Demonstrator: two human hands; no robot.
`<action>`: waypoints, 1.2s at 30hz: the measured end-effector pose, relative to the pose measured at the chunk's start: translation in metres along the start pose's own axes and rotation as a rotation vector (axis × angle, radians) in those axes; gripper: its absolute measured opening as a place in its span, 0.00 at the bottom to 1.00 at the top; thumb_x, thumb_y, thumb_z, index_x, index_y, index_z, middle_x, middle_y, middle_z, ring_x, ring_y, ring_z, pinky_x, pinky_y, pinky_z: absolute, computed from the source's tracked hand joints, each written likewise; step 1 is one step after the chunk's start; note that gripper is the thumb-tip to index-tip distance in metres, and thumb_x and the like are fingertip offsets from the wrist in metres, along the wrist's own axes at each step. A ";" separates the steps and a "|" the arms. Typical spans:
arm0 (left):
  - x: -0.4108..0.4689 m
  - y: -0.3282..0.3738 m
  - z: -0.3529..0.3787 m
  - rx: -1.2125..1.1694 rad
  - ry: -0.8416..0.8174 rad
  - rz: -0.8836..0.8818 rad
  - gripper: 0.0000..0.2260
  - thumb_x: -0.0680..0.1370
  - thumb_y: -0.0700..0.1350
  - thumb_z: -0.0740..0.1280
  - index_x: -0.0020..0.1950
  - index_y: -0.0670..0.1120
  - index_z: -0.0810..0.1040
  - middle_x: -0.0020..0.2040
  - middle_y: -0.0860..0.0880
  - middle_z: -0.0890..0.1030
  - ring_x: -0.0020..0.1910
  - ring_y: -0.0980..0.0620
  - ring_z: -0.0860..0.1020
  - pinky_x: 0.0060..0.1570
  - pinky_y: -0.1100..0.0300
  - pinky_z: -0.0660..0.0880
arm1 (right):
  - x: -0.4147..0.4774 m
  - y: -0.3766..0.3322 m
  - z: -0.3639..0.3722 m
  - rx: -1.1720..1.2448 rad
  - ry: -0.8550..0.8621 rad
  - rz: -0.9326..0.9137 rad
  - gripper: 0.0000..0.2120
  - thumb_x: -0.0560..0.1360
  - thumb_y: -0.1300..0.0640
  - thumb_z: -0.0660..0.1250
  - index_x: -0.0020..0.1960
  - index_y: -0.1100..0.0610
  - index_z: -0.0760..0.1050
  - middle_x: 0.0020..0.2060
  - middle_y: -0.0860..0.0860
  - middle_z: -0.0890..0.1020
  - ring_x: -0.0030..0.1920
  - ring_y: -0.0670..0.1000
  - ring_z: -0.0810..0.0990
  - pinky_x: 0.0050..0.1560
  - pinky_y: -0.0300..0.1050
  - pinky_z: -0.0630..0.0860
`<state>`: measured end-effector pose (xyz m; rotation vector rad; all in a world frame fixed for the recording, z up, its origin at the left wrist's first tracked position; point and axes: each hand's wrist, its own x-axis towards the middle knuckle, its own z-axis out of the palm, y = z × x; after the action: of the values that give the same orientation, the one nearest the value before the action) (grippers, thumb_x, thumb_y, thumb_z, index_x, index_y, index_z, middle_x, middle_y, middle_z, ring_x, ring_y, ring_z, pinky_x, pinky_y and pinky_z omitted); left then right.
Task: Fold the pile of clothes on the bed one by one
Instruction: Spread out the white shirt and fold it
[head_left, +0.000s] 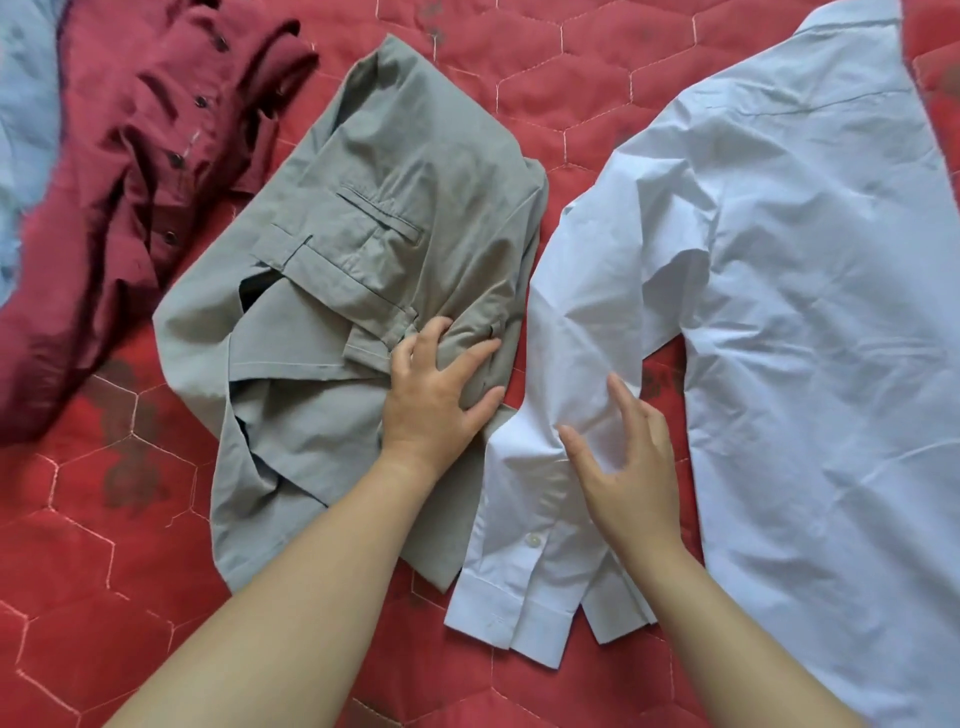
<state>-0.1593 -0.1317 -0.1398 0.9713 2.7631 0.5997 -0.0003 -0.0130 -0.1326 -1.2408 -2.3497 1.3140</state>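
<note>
A white shirt (810, 291) lies spread on the right of the bed, its sleeve (524, 540) running down toward me with the buttoned cuff nearest. My right hand (623, 467) rests on that sleeve, fingers apart, with the cloth bunched under the fingertips. Grey trousers (363, 223) lie crumpled in the middle, back pocket up. My left hand (436, 395) presses on their right edge with the fingers curled into the fabric. A dark red button shirt (130, 171) lies heaped at the left.
The bed is covered by a red quilt (104, 545) stitched in hexagons. A pale blue garment (26, 130) shows at the far left edge, partly under the red shirt. Bare quilt lies in front of the trousers.
</note>
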 end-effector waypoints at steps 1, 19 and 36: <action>0.001 -0.003 -0.003 -0.010 -0.005 0.003 0.18 0.70 0.53 0.73 0.60 0.55 0.79 0.66 0.43 0.70 0.60 0.37 0.68 0.58 0.49 0.70 | -0.001 0.000 0.001 0.022 -0.007 0.010 0.31 0.70 0.41 0.68 0.70 0.38 0.61 0.60 0.38 0.67 0.62 0.36 0.64 0.59 0.31 0.63; -0.068 -0.015 -0.066 0.132 -0.006 -0.216 0.22 0.70 0.54 0.70 0.63 0.59 0.73 0.74 0.50 0.60 0.74 0.47 0.53 0.64 0.33 0.39 | -0.064 -0.009 -0.016 0.142 -0.003 0.078 0.28 0.73 0.57 0.67 0.66 0.36 0.64 0.35 0.41 0.77 0.33 0.41 0.77 0.34 0.27 0.70; -0.103 0.084 0.012 -0.297 -0.331 -0.525 0.22 0.76 0.51 0.66 0.66 0.44 0.68 0.56 0.45 0.78 0.56 0.43 0.75 0.52 0.52 0.71 | -0.058 0.048 -0.065 -0.087 -0.231 0.061 0.22 0.75 0.54 0.66 0.68 0.53 0.67 0.48 0.45 0.73 0.44 0.43 0.73 0.47 0.34 0.71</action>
<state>-0.0284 -0.1327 -0.1142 0.2350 2.3910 0.6581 0.0981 -0.0026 -0.1174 -1.2548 -2.5695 1.4603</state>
